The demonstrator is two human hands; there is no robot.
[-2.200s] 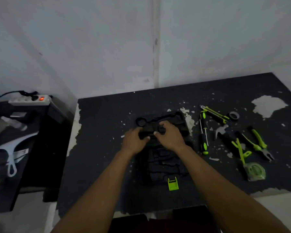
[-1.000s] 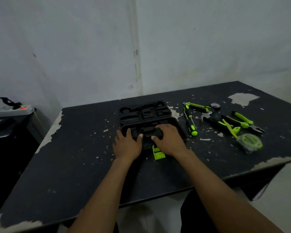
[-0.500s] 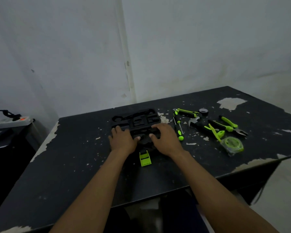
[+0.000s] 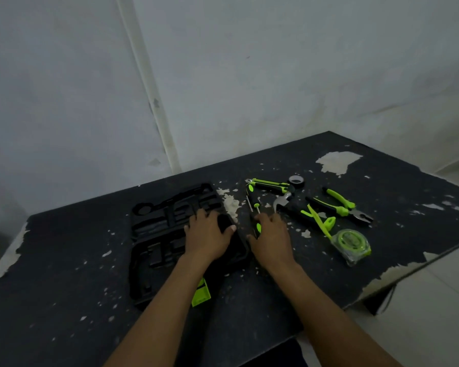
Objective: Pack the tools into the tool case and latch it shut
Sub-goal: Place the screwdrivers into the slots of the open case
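Both hands down on a dark, paint-chipped bench: left hand pressed flat, fingers spread wide, on the open black tool case; right hand just beside the case's right edge, fingers curled over the green-and-black handle of a screwdriver, grip not clear enough to call closed. Tool case lying open near the middle of the bench, moulded slots in view, green latch showing at its near edge beside the left forearm. Remaining tools spread to the right of the case, well clear of it: utility knife toward the wall, roll of dark tape just past its end, hammer beside the screwdriver, pliers with green grips farther right, a second green-handled tool lying across in front of them, tape measure nearest the bench's front-right edge. Pale patches of bare surface scattered across the benchtop, largest at the far right corner. Plain grey wall behind, meeting in a corner above the case.
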